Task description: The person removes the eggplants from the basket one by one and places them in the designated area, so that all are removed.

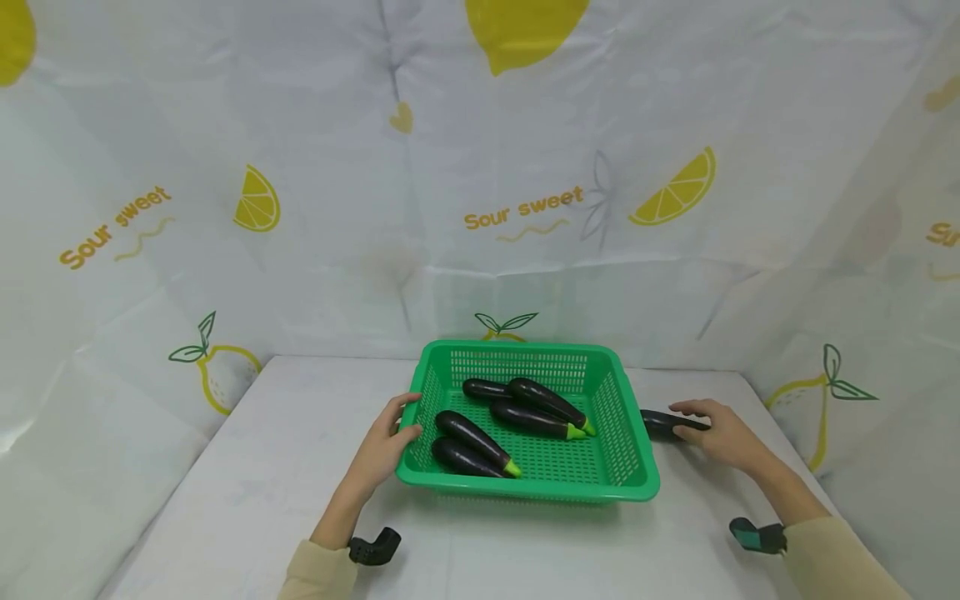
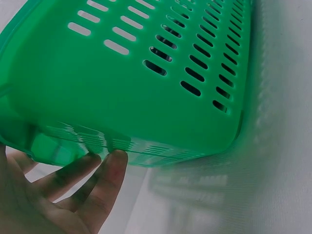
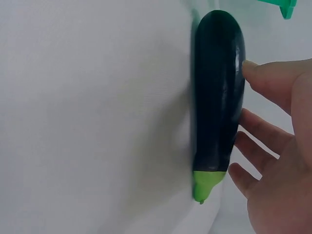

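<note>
A green plastic basket (image 1: 525,490) with slotted walls holds several dark purple eggplants (image 1: 468,437) with light green stem ends. At its left rim my left hand (image 1: 386,442) grips the edge. In the left wrist view, fingertips (image 2: 114,158) rest against the basket's outer wall below the rim. Another eggplant (image 3: 218,92) lies on the table to the right of the basket. Around it spreads my right hand (image 1: 716,433), thumb and fingers loosely extended along its sides. The thumb appears to touch the eggplant's side; firm contact of the other fingers cannot be made out.
The white table (image 1: 247,483) ends at a back wall covered by a white sheet (image 1: 337,275) printed with lemons and lettering. Similar sheeting lines both sides. A dark device (image 1: 377,547) sits at the left wrist, another device (image 1: 756,536) at the right.
</note>
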`<state>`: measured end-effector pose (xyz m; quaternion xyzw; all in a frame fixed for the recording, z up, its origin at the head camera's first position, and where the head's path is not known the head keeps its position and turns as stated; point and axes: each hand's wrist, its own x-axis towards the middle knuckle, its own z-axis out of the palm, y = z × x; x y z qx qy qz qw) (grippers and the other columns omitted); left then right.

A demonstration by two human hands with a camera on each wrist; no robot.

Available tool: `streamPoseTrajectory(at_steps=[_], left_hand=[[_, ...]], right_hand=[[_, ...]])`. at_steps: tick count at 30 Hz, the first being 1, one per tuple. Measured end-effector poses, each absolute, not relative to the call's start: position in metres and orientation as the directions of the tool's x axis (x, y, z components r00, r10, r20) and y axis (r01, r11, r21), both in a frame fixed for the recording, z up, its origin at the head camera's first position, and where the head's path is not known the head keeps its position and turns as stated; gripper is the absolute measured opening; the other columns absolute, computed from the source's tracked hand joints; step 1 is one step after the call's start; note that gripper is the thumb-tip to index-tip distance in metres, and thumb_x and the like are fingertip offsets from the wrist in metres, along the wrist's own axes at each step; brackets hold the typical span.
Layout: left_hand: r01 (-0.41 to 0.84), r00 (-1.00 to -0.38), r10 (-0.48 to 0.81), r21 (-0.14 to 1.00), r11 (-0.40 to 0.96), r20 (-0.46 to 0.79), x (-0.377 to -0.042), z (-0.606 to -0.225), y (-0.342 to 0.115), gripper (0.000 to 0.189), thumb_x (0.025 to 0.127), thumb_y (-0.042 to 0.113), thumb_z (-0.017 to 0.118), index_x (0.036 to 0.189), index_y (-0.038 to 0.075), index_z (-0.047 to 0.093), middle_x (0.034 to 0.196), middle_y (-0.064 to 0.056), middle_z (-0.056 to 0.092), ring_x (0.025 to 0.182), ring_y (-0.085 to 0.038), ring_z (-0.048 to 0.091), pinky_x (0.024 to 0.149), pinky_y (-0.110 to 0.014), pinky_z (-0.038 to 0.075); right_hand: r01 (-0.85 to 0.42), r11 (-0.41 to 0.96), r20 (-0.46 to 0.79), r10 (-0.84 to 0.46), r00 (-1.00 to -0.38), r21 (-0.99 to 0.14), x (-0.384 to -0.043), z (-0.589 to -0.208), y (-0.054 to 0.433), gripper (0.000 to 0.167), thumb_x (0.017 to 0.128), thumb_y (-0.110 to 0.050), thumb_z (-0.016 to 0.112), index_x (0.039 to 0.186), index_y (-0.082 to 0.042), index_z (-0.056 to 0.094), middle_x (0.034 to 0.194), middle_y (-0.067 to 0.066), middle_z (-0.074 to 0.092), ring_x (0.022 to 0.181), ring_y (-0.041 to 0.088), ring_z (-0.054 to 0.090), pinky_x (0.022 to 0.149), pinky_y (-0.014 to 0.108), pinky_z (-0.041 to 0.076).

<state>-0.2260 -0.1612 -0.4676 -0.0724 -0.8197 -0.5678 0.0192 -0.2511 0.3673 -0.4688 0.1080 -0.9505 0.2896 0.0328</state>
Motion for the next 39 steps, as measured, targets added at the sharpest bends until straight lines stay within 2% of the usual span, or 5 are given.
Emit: streamPoseTrajectory(at_steps=[8,15,22,39], left_hand=[[0.148,-0.988,0.100,0.931,0.334,0.121,-0.224,-0.466,-0.160,0.051,0.100,0.015,0.060,0.150,0.014,0.047,0.155,-0.028,0.038,0.132,-0.048,0.051,0.096,-0.060,0.049],[0.140,-0.989,0.090,0.922,0.360,0.115,-0.227,-0.469,-0.162,0.050,0.101,0.016,0.058,0.150,0.017,0.047,0.155,-0.026,0.040,0.133,-0.047,0.051,0.098,-0.060,0.048],[0.148,-0.988,0.100,0.923,0.354,0.120,-0.225,-0.468,-0.162,0.050,0.101,0.016,0.058,0.150,0.016,0.047,0.155,-0.028,0.040,0.133,-0.048,0.050,0.098,-0.061,0.048],[0.159,-0.986,0.102,0.922,0.352,0.131,-0.223,-0.464,-0.160,0.049,0.101,0.014,0.058,0.149,0.014,0.048,0.154,-0.028,0.041,0.133,-0.048,0.050,0.099,-0.062,0.046]], right_hand=[[-0.252,0.823,0.189,-0.179,-0.965,-0.508,-0.249,-0.449,0.358,0.039,0.097,-0.017,0.067,0.127,0.007,0.063,0.128,0.032,0.059,0.120,0.052,0.051,0.096,0.070,0.040],[-0.262,0.823,0.217,-0.173,-0.961,-0.504,-0.247,-0.423,0.342,0.039,0.101,-0.020,0.062,0.129,0.008,0.061,0.128,0.032,0.059,0.118,0.050,0.053,0.098,0.067,0.042],[-0.339,0.799,0.302,-0.206,-0.931,-0.497,-0.244,-0.401,0.330,0.036,0.102,-0.017,0.062,0.127,0.009,0.063,0.121,0.031,0.062,0.112,0.049,0.058,0.095,0.064,0.045],[-0.392,0.760,0.331,-0.245,-0.911,-0.518,-0.239,-0.358,0.290,0.038,0.103,-0.023,0.060,0.130,0.003,0.063,0.126,0.025,0.061,0.113,0.042,0.059,0.093,0.059,0.050]])
